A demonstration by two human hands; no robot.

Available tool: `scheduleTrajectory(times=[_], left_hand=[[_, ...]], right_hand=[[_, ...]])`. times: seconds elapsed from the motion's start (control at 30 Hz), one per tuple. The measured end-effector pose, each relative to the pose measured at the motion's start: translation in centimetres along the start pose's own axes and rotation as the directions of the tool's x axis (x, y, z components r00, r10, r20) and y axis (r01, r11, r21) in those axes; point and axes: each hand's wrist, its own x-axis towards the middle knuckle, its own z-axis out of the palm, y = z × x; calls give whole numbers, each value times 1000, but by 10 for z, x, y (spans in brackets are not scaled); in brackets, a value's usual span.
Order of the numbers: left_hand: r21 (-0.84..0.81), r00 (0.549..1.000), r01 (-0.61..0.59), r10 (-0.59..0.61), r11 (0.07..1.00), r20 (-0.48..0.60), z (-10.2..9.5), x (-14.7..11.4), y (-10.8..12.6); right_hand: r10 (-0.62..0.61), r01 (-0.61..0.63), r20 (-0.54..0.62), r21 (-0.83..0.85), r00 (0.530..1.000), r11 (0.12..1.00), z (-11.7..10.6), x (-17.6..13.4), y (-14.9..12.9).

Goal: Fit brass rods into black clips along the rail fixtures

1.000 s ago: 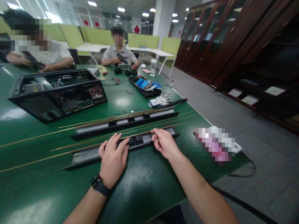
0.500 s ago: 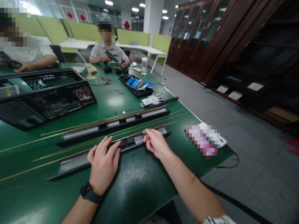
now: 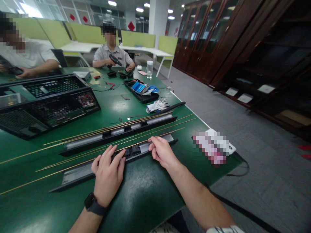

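A dark, silver-lined channel strip point(image 3: 77, 173) lies in front of me, with small black blocks point(image 3: 135, 149) set in its trough. Along its far edge runs a thin golden rod point(image 3: 60, 169). My left hand point(image 3: 108, 170), with a black watch point(image 3: 93, 204) on the wrist, rests across the strip with fingers spread; its fingertips reach the rod. Farther right, my right hand point(image 3: 162, 150) is closed in a pinch at the rod, thumb and index finger together. Behind lies a second channel strip point(image 3: 157, 119), with more golden rods point(image 3: 150, 131) beside and along it.
A black perforated computer case point(image 3: 48, 106) stands at left. A black tray point(image 3: 143, 95) of blue parts, a white glove point(image 3: 156, 106) and a phone-like item point(image 3: 213, 145) lie on the green table point(image 3: 145, 194). Two people sit across, one holding a power drill point(image 3: 115, 60).
The view has shifted slightly. Both hands keep almost the same places at the front strip and rod.
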Motion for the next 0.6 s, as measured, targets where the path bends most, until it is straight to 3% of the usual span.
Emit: scheduleTrajectory(times=[0.6], left_hand=[[-35, 1000, -28, 28, 999, -2, 5, -1, -5]], right_hand=[[26, -26, 12, 14, 1000, 1000, -1, 2, 0]])
